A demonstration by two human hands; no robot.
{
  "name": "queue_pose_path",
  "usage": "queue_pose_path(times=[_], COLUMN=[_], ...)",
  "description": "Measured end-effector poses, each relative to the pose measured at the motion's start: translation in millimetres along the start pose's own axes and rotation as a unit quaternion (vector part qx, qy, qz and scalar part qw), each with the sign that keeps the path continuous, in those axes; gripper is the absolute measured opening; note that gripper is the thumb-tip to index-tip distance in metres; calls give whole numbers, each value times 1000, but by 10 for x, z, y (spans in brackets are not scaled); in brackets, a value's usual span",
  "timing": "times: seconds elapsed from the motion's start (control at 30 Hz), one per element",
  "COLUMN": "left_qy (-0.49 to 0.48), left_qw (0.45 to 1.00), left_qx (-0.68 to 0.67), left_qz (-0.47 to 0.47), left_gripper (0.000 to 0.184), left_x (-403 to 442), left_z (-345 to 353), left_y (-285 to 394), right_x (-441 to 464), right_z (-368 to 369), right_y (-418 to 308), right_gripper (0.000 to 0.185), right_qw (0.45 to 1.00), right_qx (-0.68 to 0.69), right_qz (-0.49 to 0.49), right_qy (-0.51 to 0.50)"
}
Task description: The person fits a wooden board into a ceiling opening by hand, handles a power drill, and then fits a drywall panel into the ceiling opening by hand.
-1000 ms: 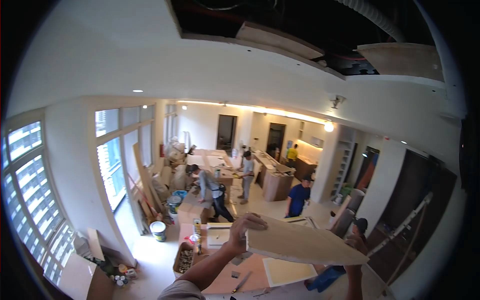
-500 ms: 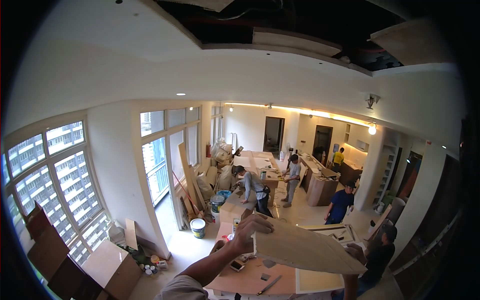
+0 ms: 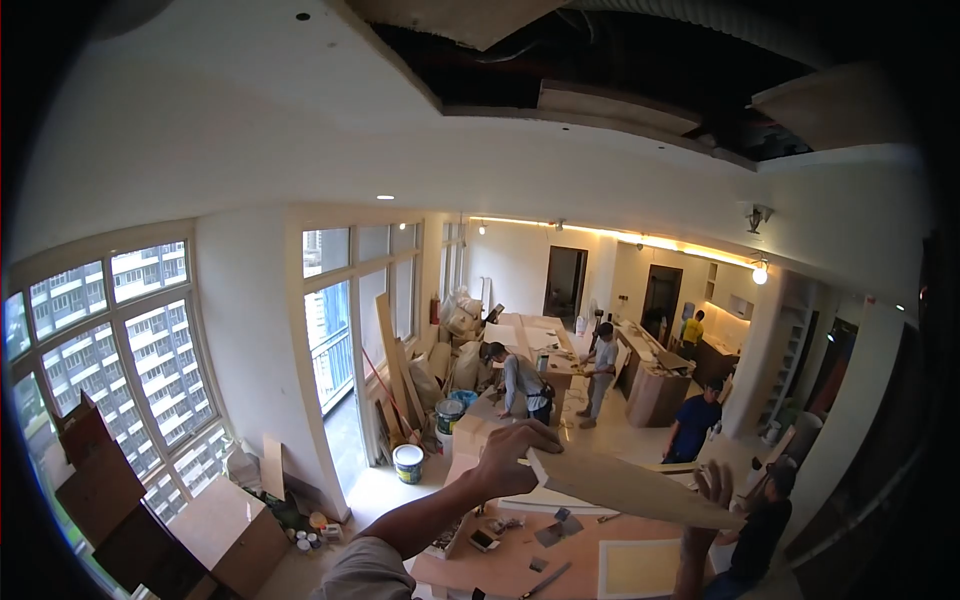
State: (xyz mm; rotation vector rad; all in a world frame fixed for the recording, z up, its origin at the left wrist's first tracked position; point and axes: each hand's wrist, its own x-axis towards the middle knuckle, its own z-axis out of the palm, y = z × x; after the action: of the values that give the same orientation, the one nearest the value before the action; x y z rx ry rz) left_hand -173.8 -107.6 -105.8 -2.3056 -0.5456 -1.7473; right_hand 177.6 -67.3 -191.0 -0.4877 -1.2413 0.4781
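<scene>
A pale flat board [image 3: 630, 484] is held up in front of me, seen nearly edge-on and slanting down to the right. My left hand [image 3: 515, 458] grips its left end, with fingers bent over the top edge. At the right end, my right hand [image 3: 712, 490] holds the board, its fingers showing above the edge. Below the board is a pinkish work table [image 3: 470, 572] with a pale framed panel [image 3: 640, 568], a knife-like tool [image 3: 545, 580] and small dark pieces on it.
An opening [image 3: 620, 70] is in the ceiling above. Several people are in the room; a person in black [image 3: 762, 525] is close at right, one in dark blue [image 3: 692, 425] behind. A bucket [image 3: 408, 463] and leaning planks [image 3: 395, 360] stand by the windows.
The view has turned left, so the room has shifted right in the frame. The board now shows more edge-on, still in both hands.
</scene>
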Motion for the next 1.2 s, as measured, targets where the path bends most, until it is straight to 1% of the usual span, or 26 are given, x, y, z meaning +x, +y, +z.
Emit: queue_pose_path(times=[0.07,0.1,0.13,0.2,0.23,0.27,0.3,0.4,0.43,0.5,0.53,0.6,0.63,0.67,0.7,0.73,0.77,0.8,0.87,0.97,1.07,1.17,1.2], left_qy=[-10,-12,-19,-41,-62,-83,-119,-195,-211,-275,-306,-274,-204,-95,27,98,143,179,147,89,92,67,79], left_qw=[999,999,999,998,996,993,991,972,966,949,939,957,976,988,989,962,963,937,900,876,856,856,850], left_qx=[43,47,27,27,27,26,-11,-29,-40,-63,-75,-30,62,115,109,240,224,300,411,467,508,509,520], left_qz=[18,19,29,44,62,79,58,126,144,137,134,89,45,-31,96,83,-40,19,16,-84,-35,-65,-44], left_gripper=[44,43,42,42,41,40,36,34,39,43,45,47,39,24,16,26,43,55,53,51,47,50,48], left_x=[95,113,152,76,26,-39,-147,-295,-199,0,226,692,958,1222,1585,1955,2262,2517,2804,2957,3051,3121,3102], left_z=[121,227,329,578,677,780,865,1020,1001,867,717,251,-23,-246,-520,-757,-901,-1039,-1252,-1327,-1359,-1442,-1449], left_y=[101,161,237,296,303,299,280,237,329,494,605,632,657,538,336,511,602,588,583,675,637,570,548], right_x=[-151,-319,-466,-673,-737,-772,-805,-787,-759,-705,-708,-630,-637,-619,-604,-598,-619,-616,-620,-609,-589,-571,-563], right_z=[-51,-15,33,250,330,385,433,492,499,486,475,458,432,404,395,386,385,395,410,408,390,379,375], right_y=[431,506,589,626,601,593,579,560,556,544,551,540,533,529,519,515,514,512,502,479,456,447,438], right_gripper=[70,73,77,81,81,81,80,79,79,78,78,77,77,77,77,76,76,76,75,74,73,72,72], right_qw=[993,967,916,836,814,808,803,813,816,820,827,831,833,835,837,837,842,843,843,844,846,848,848], right_qx=[72,199,322,489,519,522,526,502,495,488,475,470,465,462,458,457,447,444,444,442,439,436,435], right_qz=[60,150,236,248,261,273,282,295,297,298,301,297,298,298,299,299,302,302,303,303,303,302,301], right_qy=[69,52,35,-6,-16,-12,-10,-3,-1,5,7,12,13,16,17,17,19,18,16,13,11,9,8])
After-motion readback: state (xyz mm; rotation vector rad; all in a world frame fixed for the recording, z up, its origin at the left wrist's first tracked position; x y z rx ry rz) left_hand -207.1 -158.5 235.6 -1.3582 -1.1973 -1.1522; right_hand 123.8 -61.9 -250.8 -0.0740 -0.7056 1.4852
